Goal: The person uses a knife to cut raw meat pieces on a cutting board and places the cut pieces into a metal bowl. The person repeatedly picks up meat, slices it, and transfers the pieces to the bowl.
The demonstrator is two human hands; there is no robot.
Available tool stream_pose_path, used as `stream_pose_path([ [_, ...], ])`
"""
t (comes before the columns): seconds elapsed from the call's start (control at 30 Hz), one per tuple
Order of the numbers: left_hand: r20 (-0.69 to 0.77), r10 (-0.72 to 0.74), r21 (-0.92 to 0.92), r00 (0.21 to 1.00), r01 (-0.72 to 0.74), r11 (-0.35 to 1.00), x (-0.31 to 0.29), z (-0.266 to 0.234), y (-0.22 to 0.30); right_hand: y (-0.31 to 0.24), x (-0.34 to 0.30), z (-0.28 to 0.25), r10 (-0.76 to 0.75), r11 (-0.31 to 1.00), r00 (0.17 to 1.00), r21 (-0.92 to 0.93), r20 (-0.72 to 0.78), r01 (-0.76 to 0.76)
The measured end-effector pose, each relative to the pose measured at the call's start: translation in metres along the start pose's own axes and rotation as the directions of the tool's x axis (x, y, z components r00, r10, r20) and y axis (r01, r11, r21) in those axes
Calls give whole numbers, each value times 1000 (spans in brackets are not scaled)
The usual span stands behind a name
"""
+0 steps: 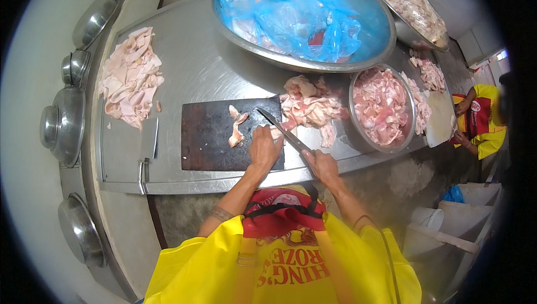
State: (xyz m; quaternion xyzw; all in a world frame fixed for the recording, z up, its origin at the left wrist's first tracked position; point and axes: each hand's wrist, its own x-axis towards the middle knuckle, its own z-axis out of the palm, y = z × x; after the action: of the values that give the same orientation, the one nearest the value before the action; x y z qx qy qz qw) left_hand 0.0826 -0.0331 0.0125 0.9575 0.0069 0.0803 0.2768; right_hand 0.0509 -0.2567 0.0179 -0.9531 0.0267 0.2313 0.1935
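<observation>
My right hand (323, 166) is wrapped round the handle of a long knife (278, 126). Its blade slants up and left over the right edge of a dark cutting board (204, 130). Close against the blade, my left hand (264, 148) has its fingers curled on a pale pink piece of raw meat (276, 132), partly hidden by hand and knife. Small cut strips (238, 128) lie on the board to the left of that hand. Just beyond the knife, a heap of raw meat (313, 105) with skin spreads from the board's right edge onto the steel table.
A steel bowl (413, 115) of meat pieces stands right of the heap. Behind is a large basin (386, 52) holding a blue plastic bag (302, 13). At left lie pale skins (133, 77) and a cleaver (150, 138). A co-worker (480, 116) stands at the far right.
</observation>
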Motion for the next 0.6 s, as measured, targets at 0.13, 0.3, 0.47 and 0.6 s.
stream_pose_path([
  [0.13, 21, -62, 86, 998, 60, 994, 16, 17, 15, -2, 0, -1, 29, 997, 999, 72, 23, -30],
  [0.3, 225, -177, 148, 958, 146, 978, 30, 17, 12, -14, -2, -4, 50, 995, 998, 85, 24, -52],
  [0.47, 361, -296, 86, 884, 285, 955, 6, -19, -23, -47, -7, -5, -117, 993, 992, 16, 52, 116],
  [0.6, 276, -343, 162, 898, 309, 937, -28, -32, -50, -78, -10, 3, -215, 976, 970, -6, 115, 217],
])
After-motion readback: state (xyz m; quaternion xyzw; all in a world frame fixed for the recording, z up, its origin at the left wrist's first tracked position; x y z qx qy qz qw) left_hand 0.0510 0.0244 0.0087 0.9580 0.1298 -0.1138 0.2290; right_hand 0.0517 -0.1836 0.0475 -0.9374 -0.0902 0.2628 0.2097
